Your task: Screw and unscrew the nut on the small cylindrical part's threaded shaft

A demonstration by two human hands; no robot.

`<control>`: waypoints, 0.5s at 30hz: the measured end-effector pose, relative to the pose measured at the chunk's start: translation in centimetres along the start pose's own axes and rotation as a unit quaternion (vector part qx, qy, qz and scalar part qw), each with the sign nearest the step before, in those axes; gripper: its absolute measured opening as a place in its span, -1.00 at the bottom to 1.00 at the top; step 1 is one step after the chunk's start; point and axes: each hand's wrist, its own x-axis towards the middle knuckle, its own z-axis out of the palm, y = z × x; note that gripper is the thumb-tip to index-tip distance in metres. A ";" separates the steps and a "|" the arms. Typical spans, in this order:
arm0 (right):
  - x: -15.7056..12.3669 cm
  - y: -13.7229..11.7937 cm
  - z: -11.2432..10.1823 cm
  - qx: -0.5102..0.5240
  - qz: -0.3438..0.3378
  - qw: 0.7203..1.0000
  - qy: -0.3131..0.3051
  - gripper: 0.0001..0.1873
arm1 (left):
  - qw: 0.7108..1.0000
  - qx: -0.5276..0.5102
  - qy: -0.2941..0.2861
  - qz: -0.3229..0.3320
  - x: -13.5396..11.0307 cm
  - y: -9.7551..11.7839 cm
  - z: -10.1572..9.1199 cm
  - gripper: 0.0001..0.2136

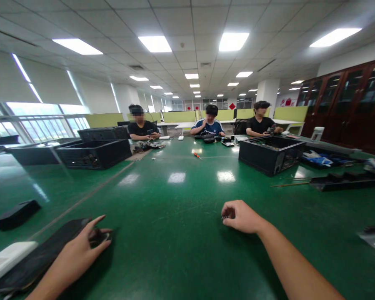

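My left hand [81,248] rests on the green table [175,225] at the lower left, fingers curled around a small dark part [100,237] at the end of a flat black panel [40,258]. Out over the table at the right of centre, my right hand [240,216] is closed in a loose fist, pinching a small dark object [225,216] that I cannot make out. A red-handled screwdriver [196,156] lies far ahead near the table's middle.
Open black computer cases stand at the left [93,153] and right [270,154]. A small black box [17,214] and a white block [6,260] lie at the near left. Black panels [346,181] lie at the right. Three people sit at the far end.
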 end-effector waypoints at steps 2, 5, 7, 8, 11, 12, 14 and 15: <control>0.1 -0.2 0.0 0.027 0.005 1.000 -0.008 -0.86 | 1.000 0.011 0.002 -0.009 0.3 -0.5 -0.7 -0.24; 0.1 -0.8 0.3 0.080 0.013 0.996 -0.031 -0.74 | 0.993 0.054 0.096 0.040 0.5 1.2 -1.5 -0.05; 0.1 -1.2 0.7 0.152 0.015 0.987 -0.046 -0.69 | 0.975 0.067 0.174 0.124 -0.1 4.5 -1.3 -0.15; 0.1 -1.4 1.0 0.201 0.015 0.978 -0.053 -0.69 | 0.962 0.058 0.196 0.178 -0.5 6.6 -0.8 -0.32; -0.1 -1.8 1.9 0.343 0.011 0.935 -0.085 -0.69 | 0.931 -0.042 0.080 0.354 -2.2 13.5 2.4 -0.60; -0.2 -1.8 2.2 0.370 0.012 0.924 -0.101 -0.69 | 0.918 -0.077 0.024 0.388 -2.7 15.6 3.9 -0.59; -0.3 -1.8 2.5 0.404 0.016 0.905 -0.134 -0.68 | 0.884 -0.147 -0.057 0.440 -3.5 19.0 6.9 -0.55; -0.4 -1.8 2.6 0.414 0.018 0.898 -0.150 -0.67 | 0.866 -0.185 -0.089 0.455 -3.8 20.3 8.3 -0.57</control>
